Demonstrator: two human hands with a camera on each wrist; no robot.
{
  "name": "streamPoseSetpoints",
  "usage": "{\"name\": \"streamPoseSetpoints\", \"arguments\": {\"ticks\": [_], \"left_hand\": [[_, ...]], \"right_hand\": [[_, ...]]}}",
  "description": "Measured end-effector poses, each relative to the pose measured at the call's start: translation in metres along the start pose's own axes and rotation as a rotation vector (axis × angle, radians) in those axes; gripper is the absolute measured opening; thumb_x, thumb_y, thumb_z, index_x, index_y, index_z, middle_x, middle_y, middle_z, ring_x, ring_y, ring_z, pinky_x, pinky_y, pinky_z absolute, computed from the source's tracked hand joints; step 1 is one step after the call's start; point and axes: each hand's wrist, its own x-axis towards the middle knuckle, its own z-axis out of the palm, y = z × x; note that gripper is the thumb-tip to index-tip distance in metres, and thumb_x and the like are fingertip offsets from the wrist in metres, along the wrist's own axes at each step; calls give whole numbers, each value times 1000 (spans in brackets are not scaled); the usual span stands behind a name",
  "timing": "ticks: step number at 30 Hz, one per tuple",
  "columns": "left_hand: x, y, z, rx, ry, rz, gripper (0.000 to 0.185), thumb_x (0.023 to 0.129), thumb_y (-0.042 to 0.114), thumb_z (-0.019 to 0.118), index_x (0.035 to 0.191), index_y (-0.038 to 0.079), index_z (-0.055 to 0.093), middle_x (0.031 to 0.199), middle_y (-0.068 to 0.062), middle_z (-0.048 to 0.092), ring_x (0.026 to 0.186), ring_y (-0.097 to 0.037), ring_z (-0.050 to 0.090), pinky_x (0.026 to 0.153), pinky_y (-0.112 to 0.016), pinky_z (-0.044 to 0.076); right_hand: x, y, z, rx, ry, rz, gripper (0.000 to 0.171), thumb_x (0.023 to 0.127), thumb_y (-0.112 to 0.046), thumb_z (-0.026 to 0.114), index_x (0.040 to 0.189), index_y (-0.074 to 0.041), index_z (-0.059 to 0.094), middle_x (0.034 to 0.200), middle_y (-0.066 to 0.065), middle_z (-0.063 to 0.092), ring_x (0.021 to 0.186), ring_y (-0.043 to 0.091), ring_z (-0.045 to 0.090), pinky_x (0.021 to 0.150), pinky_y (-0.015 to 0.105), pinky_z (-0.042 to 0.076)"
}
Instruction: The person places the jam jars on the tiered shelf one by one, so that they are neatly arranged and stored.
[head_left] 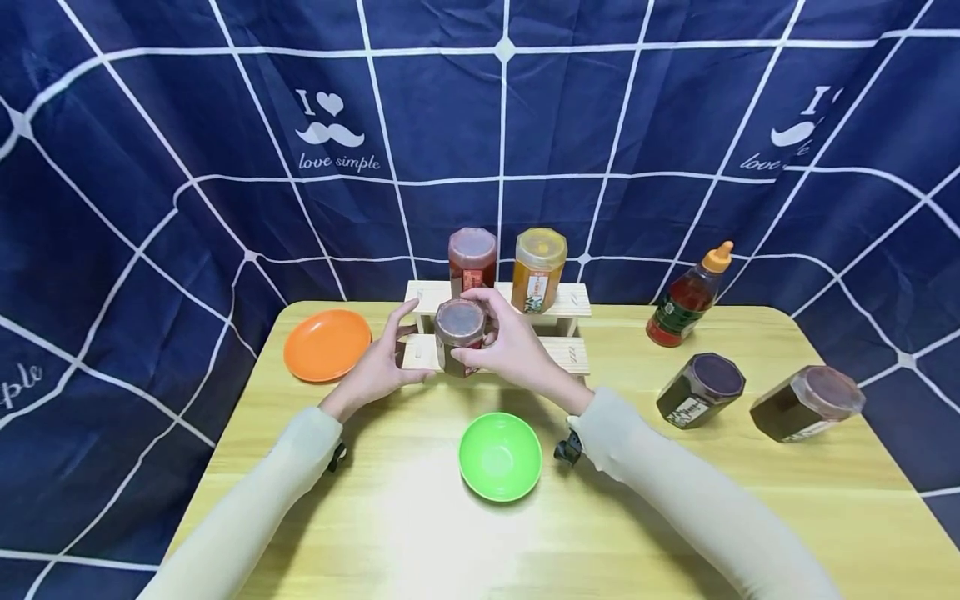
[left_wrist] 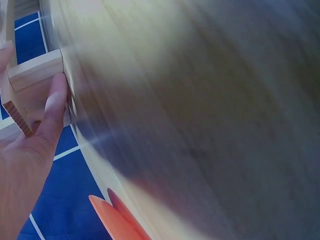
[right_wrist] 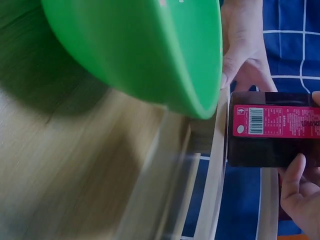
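Note:
My right hand grips an octagonal jar with dark contents near its top, thumb on the near side and fingers behind. In the right wrist view, a pink-red label with a barcode shows on the jar. The jar stands upright, its base right at the lower step of a two-step wooden rack. My left hand holds the rack's left end, thumb at the front and fingers toward the upper step. In the left wrist view, one finger lies along the rack's end.
On the upper step stand a red jar and a yellow jar. An orange plate lies at left, a green bowl in front. At right are a sauce bottle and two dark jars, one nearer, one farther right.

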Motion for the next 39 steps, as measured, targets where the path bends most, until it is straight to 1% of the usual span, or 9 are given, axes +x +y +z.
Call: {"name": "streamPoseSetpoints", "arguments": {"ticks": [4,10,12,16,19,22,25,32,39], "left_hand": [[-1,-3,3,-1,0,2,123,84,-3,94,173,32,17,157,-26,53,148,-39,50,114,-61,47],[-1,-4,5,11,14,21,124,83,-7,93,174,24,15,159,-30,49,147,-45,49,113,-66,45],[-1,-4,4,15,13,29,123,84,-7,93,174,24,14,160,-30,48,147,-45,49,114,-65,45],[-1,-3,2,17,1,29,122,85,-5,93,174,28,15,160,-28,49,148,-42,49,113,-62,47],[0,-3,1,14,-7,19,122,85,-4,93,174,29,15,160,-27,50,148,-40,49,113,-60,47],[0,-2,1,13,-8,15,122,85,-4,93,173,30,16,160,-27,50,149,-39,49,114,-60,47],[0,-1,1,7,-5,19,121,86,-4,92,174,30,16,160,-27,50,148,-40,50,114,-61,47],[0,-2,2,-2,-7,29,119,87,-2,92,174,29,15,165,-26,44,148,-42,50,116,-62,45],[-1,-3,2,8,-1,37,121,86,-2,93,174,30,15,170,-21,39,150,-39,48,118,-61,42]], "right_hand": [[-1,2,3,4,-10,0,80,80,-5,96,148,-13,54,131,0,72,94,18,66,76,39,55],[3,0,2,34,-46,32,79,82,-4,94,148,-11,50,129,6,73,94,20,67,79,38,56],[4,-1,1,40,-58,43,80,83,-3,94,148,-9,49,131,9,71,99,23,68,82,43,58],[4,-1,-2,-27,-64,45,81,85,-11,95,152,-12,49,135,8,67,105,23,70,87,43,60],[3,-2,-2,-109,-57,36,81,87,-20,96,154,-16,51,133,6,66,102,20,71,87,37,61],[2,-2,-2,-182,-48,16,82,87,-26,97,156,-16,52,132,8,66,101,19,70,88,36,61],[3,-3,-1,-226,-40,4,82,88,-27,96,157,-16,52,133,9,67,102,18,70,90,36,60],[4,-6,2,-228,-26,-16,85,85,-16,94,157,-13,49,133,11,65,98,21,70,84,38,62],[4,-9,5,-241,-14,5,84,86,-20,95,157,-17,49,134,12,66,98,21,71,85,39,62]]}}
